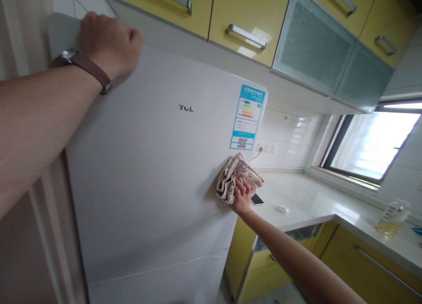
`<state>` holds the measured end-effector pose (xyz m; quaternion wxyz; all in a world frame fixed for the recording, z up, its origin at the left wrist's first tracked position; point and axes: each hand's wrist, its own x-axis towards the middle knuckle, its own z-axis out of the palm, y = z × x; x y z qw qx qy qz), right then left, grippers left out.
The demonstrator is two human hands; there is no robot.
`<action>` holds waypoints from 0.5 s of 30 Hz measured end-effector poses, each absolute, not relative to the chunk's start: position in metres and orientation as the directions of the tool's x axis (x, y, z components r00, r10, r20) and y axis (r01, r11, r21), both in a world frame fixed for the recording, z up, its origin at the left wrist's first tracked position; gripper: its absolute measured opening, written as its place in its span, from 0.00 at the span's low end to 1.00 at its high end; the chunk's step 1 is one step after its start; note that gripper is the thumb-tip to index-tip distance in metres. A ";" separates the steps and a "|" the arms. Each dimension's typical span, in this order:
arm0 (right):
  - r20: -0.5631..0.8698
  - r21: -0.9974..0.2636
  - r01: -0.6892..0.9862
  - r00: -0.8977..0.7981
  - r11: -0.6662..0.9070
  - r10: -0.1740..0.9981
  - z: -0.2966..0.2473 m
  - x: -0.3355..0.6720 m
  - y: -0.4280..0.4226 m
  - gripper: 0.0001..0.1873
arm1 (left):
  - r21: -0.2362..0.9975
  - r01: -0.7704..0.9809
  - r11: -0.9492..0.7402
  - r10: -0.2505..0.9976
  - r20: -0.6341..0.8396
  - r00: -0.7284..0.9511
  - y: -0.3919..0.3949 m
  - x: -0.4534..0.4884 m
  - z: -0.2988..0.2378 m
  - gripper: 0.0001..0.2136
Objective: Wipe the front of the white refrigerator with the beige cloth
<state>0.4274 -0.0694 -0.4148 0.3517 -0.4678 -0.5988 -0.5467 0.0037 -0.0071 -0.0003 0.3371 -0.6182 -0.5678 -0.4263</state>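
Observation:
A tall light-grey refrigerator (148, 172) with a TCL logo fills the middle of the head view. Near its upper left corner, my left hand (112, 42) is closed in a fist, with a brown-strapped watch (82, 66) on the wrist. Its curled fingers face away, so whatever they may hold is hidden. My right hand (243, 194) grips a folded beige and brown patterned cloth (227, 176). This cloth lies against the right part of the refrigerator door, just below a blue-edged energy label (248, 117).
Yellow wall cabinets (250, 13) hang above the refrigerator. To the right, a white countertop (306, 198) carries a phone (257, 199), a small white oval object (282, 210) and a clear bottle of yellowish liquid (392, 218). A curtain (42, 233) hangs at the left; a window (372, 141) is at the right.

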 end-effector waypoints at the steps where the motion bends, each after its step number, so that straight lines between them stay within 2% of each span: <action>1: 0.931 0.334 0.942 -0.327 -0.022 0.164 -0.420 0.428 -0.070 0.17 | 0.074 0.989 -0.130 0.411 0.912 -0.014 -0.007 0.004 0.000 0.40; 5: 0.919 0.362 0.931 -0.366 0.053 0.147 -0.447 0.431 -0.071 0.17 | 0.101 0.986 -0.129 0.394 0.918 -0.043 -0.004 0.004 0.000 0.40; 9: 0.904 0.368 0.924 -0.381 0.102 0.192 -0.487 0.436 -0.075 0.12 | 0.126 0.978 -0.166 0.374 0.926 -0.056 -0.002 0.004 -0.001 0.38; 12: 0.883 0.360 0.922 -0.387 0.145 0.266 -0.524 0.439 -0.083 0.13 | 0.154 0.968 -0.196 0.358 0.931 -0.076 -0.002 0.005 -0.002 0.37; 15: 0.829 0.339 0.915 -0.401 0.221 0.391 -0.561 0.441 -0.095 0.18 | 0.164 0.970 -0.178 0.363 0.928 -0.090 -0.001 0.007 -0.002 0.36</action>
